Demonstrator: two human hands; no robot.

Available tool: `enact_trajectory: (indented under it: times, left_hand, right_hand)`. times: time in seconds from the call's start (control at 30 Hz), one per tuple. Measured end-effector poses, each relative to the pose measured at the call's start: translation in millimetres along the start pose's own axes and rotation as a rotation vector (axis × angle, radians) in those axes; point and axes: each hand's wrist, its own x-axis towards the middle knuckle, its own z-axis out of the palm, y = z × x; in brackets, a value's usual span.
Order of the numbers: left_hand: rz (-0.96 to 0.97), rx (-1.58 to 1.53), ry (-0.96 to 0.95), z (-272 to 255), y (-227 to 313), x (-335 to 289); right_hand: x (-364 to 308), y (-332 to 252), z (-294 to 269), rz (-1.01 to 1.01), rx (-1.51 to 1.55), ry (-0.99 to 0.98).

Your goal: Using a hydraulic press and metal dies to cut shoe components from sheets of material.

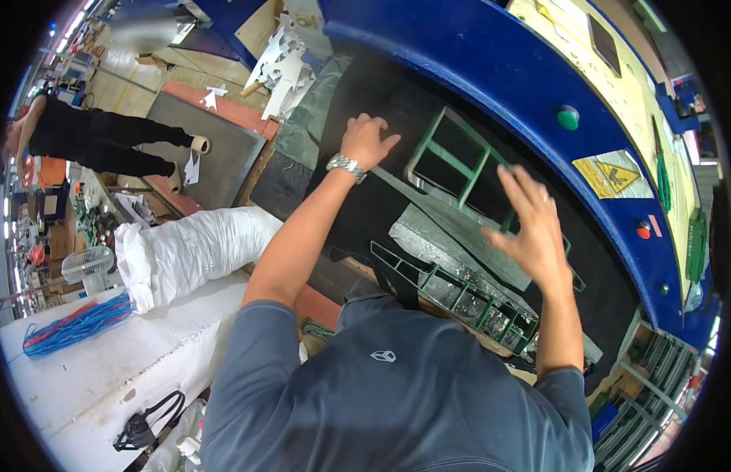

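My left hand (367, 145), with a metal watch (348, 166) at its wrist, hovers over black sheet material (369, 216). Its fingers are slightly bent and the thumb stands apart; nothing is in it. Raised near a green metal frame with crossbars (475, 178), my right hand (535, 230) has its fingers spread and partly blurred. It hides part of that frame, and I cannot tell whether it touches it. A second green ladder-like frame (439, 272) lies nearer my body. Between the two frames is a grey, worn-looking sheet (440, 234).
A curved blue machine beam (476, 51) crosses the far side, bearing a green button (568, 117) and a red button (643, 230). At left lie a white sack (196, 248) and blue strands (78, 324). Another person (90, 135) stands at far left.
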Motion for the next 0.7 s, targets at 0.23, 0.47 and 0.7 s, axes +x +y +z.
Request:
enact_trajectory:
  times: [0.23,0.47,0.7]
  left_hand:
    - [-0.287,0.173,-0.112,5,47,28]
    - [-0.223,0.044,-0.092,49,46,42]
    - [-0.332,0.085,-0.022,45,41,40]
  right_hand:
    - [-101,35,77,0.093,0.024,-0.236]
    - [-108,48,100,0.129,0.01,-0.202]
    - [-63,59,74,0.016,0.258,-0.192]
